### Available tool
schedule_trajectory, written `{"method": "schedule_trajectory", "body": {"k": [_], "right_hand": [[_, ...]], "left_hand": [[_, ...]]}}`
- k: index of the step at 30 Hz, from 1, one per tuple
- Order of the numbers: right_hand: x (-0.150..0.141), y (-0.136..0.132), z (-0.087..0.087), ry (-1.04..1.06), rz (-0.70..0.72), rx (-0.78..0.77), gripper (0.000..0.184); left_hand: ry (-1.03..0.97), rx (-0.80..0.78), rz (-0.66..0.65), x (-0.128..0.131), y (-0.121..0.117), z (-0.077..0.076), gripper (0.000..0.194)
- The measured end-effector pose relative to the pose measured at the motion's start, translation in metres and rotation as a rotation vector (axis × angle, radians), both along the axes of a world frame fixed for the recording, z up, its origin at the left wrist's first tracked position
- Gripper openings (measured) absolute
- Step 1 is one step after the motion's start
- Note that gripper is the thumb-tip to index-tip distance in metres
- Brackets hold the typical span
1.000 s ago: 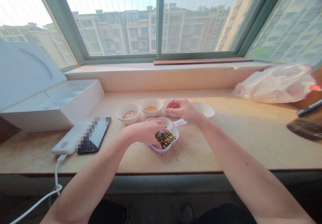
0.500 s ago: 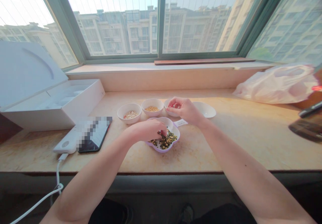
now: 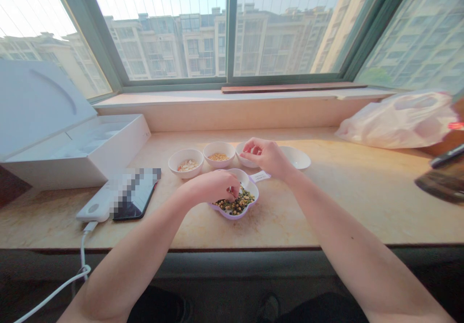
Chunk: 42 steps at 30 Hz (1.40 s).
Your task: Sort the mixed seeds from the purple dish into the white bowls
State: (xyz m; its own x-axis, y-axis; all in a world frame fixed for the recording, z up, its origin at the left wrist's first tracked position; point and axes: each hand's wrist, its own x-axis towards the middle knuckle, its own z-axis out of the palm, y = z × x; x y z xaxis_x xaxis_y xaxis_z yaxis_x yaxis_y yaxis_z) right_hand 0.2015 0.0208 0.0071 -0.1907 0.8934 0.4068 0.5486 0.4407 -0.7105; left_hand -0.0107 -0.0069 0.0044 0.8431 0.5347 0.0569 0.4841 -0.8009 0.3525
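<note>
My left hand [image 3: 219, 186] reaches into a white, purple-edged, lobed bowl [image 3: 256, 193], its fingers curled together at mixed dark green and yellow beans [image 3: 239, 204]. What those fingertips pinch is hidden. My right hand [image 3: 267, 156] hovers over a small white bowl [image 3: 245, 162], thumb and fingertips pressed together; I cannot make out anything between them. That bowl's contents are mostly covered by the hand. To its left stand a white bowl [image 3: 217, 165] of yellow grains and another white bowl [image 3: 183, 173] with pale flat pieces. Behind my right wrist sits a white dish [image 3: 301, 159].
A small white label [image 3: 260, 176] lies beside the lobed bowl. On the left are an open white box [image 3: 119, 141], a phone [image 3: 139, 199] and a white power bank [image 3: 94, 207] with a cable. A plastic bag [image 3: 398, 122] and a dark object [image 3: 440, 185] are on the right.
My left fingers have lifted slightly from among the beans and drawn closer together. The right hand stays over the small bowl, its fingers barely shifted.
</note>
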Motion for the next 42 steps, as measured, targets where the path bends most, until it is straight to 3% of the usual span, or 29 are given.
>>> {"method": "schedule_trajectory", "body": {"k": [7, 13, 17, 23, 32, 36, 42], "right_hand": [[0.011, 0.007, 0.001, -0.153, -0.12, 0.098, 0.018], [0.04, 0.019, 0.005, -0.362, -0.453, 0.099, 0.011], [0.062, 0.025, 0.004, -0.495, -0.623, -0.046, 0.015], [0.071, 0.025, 0.003, -0.589, -0.674, -0.264, 0.017], [0.054, 0.026, 0.003, -0.294, -0.491, -0.034, 0.02], [0.037, 0.015, 0.006, -0.052, -0.139, -0.08, 0.029], [0.013, -0.005, 0.011, 0.114, 0.359, -0.394, 0.046]], "left_hand": [[0.05, -0.01, 0.029, 0.0, -0.001, 0.002, 0.015], [0.063, 0.003, 0.096, 0.003, -0.002, 0.007, 0.007], [-0.04, 0.095, 0.091, 0.003, -0.003, 0.011, 0.01], [-0.242, 0.202, 0.163, 0.002, -0.003, 0.009, 0.014], [-0.387, 0.264, 0.209, 0.002, -0.003, 0.009, 0.011], [-0.405, 0.284, 0.26, 0.003, -0.002, 0.008, 0.011], [-0.448, 0.353, 0.368, 0.002, 0.001, 0.009, 0.009]]}}
